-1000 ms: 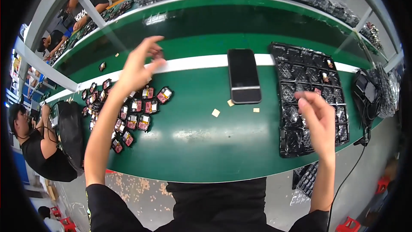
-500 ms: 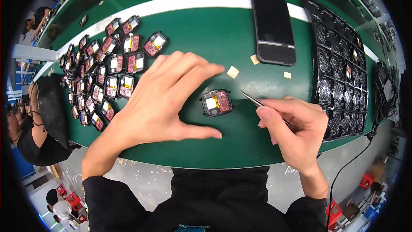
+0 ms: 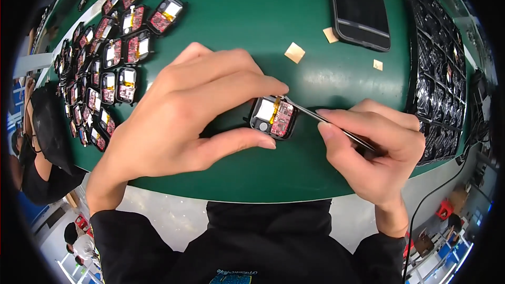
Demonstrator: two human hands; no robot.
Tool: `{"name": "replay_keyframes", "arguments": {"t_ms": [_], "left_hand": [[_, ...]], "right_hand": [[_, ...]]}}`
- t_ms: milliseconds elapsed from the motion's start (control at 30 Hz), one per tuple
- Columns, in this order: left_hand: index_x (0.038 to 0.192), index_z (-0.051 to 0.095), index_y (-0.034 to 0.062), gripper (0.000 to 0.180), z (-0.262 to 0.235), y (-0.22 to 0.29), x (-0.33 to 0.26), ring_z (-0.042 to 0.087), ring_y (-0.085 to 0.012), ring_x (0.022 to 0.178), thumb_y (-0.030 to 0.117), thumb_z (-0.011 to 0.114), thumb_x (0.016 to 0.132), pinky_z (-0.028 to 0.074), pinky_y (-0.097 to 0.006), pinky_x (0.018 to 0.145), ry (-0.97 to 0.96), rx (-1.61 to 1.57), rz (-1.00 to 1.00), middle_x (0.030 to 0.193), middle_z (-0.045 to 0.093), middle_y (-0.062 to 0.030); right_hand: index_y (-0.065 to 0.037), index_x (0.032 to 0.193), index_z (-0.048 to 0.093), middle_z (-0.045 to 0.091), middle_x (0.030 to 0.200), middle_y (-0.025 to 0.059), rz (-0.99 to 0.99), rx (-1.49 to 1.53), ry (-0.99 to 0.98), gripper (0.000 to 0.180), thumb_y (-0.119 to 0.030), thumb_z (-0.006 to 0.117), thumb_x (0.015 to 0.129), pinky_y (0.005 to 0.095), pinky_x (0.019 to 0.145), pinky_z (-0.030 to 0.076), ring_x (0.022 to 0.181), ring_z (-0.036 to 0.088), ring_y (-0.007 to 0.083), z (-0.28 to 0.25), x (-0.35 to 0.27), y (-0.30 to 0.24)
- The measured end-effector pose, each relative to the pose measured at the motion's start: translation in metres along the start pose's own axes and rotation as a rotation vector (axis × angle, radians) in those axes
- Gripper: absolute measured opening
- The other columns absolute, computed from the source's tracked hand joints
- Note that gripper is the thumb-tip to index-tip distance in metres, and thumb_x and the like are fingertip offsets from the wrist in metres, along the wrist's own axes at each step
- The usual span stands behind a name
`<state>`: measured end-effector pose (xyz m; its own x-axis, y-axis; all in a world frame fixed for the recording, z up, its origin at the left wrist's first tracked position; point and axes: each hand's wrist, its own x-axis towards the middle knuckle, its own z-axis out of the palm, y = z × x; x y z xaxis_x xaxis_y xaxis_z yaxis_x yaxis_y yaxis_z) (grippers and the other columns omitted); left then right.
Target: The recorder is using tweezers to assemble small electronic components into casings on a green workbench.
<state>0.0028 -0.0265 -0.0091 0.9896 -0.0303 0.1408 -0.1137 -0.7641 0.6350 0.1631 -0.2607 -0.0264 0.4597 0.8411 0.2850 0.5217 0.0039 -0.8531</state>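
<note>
An opened black smartwatch case (image 3: 273, 135) lies on the green table in front of me, with a red circuit board (image 3: 284, 119), a white block (image 3: 264, 109) and a yellow ribbon showing inside. My left hand (image 3: 181, 113) steadies the case between index finger, at its top edge, and thumb, at its lower left. Pinched in my right hand (image 3: 376, 142) is a pair of metal tweezers (image 3: 311, 113). Their tip touches the upper right part of the case, by the left index fingertip; what exactly it meets there is too small to make out.
Many similar opened watch cases (image 3: 138, 46) crowd the left of the table. Beyond my hands lie a black phone (image 3: 360, 8) and pale yellow squares (image 3: 294, 52). A black compartment tray (image 3: 436, 84) stands at the right, near a cable (image 3: 421, 205). Another person's arm (image 3: 44, 171) shows far left.
My left index finger and thumb have closed in on the watch case. The tweezers have moved left and up onto its upper right part. The view has shifted too.
</note>
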Motion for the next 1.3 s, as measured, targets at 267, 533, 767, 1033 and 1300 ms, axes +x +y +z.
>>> {"name": "replay_keyframes", "arguments": {"t_ms": [267, 533, 767, 1033, 1300], "left_hand": [[0.124, 0.083, 0.0013, 0.068, 0.003, -0.004, 0.002, 0.068, -0.0232, 0.085, 0.04, 0.097, 0.07, 0.045, -0.036, 0.083, -0.004, 0.033, 0.011, 0.097, 0.076, -0.0071], [0.119, 0.082, 0.0012, 0.068, 0.002, 0.0, 0.003, 0.056, -0.0176, 0.07, 0.042, 0.1, 0.068, 0.044, -0.033, 0.078, 0.003, 0.024, -0.059, 0.091, 0.075, -0.0048], [0.112, 0.082, 0.0023, 0.064, 0.004, 0.0, 0.002, 0.05, -0.016, 0.066, 0.042, 0.101, 0.065, 0.044, -0.033, 0.076, 0.051, 0.008, -0.067, 0.086, 0.073, -0.0033], [0.115, 0.082, 0.0016, 0.066, -0.006, -0.01, 0.002, 0.05, -0.015, 0.065, 0.041, 0.1, 0.066, 0.041, -0.031, 0.075, -0.021, 0.001, -0.016, 0.09, 0.075, -0.0046], [0.119, 0.083, -0.0015, 0.068, -0.012, -0.022, 0.004, 0.047, -0.0103, 0.065, 0.047, 0.098, 0.073, 0.037, -0.028, 0.072, -0.128, -0.099, 0.032, 0.104, 0.08, -0.0091]], "right_hand": [[0.006, 0.101, 0.085, 0.073, 0.072, 0.0066, 0.039, -0.105, -0.051, 0.022, 0.01, 0.083, 0.08, 0.0222, 0.051, 0.041, 0.055, 0.059, 0.0075, 0.005, 0.0, -0.004], [0.005, 0.104, 0.086, 0.068, 0.07, 0.004, -0.023, -0.166, -0.009, 0.026, 0.01, 0.085, 0.079, 0.022, 0.049, 0.037, 0.052, 0.053, 0.0057, 0.005, -0.002, -0.005], [0.004, 0.109, 0.086, 0.067, 0.075, 0.0038, -0.176, -0.265, 0.069, 0.036, 0.011, 0.089, 0.074, 0.0241, 0.046, 0.033, 0.053, 0.051, 0.0064, 0.013, -0.007, 0.002], [0.004, 0.108, 0.086, 0.069, 0.074, 0.0054, -0.221, -0.247, 0.082, 0.033, 0.012, 0.087, 0.076, 0.025, 0.049, 0.038, 0.055, 0.056, 0.0093, 0.016, -0.006, 0.005], [0.005, 0.104, 0.086, 0.073, 0.073, 0.0074, -0.013, -0.139, -0.052, 0.025, 0.011, 0.084, 0.079, 0.0236, 0.052, 0.04, 0.056, 0.059, 0.0086, 0.004, -0.003, -0.005]]}}
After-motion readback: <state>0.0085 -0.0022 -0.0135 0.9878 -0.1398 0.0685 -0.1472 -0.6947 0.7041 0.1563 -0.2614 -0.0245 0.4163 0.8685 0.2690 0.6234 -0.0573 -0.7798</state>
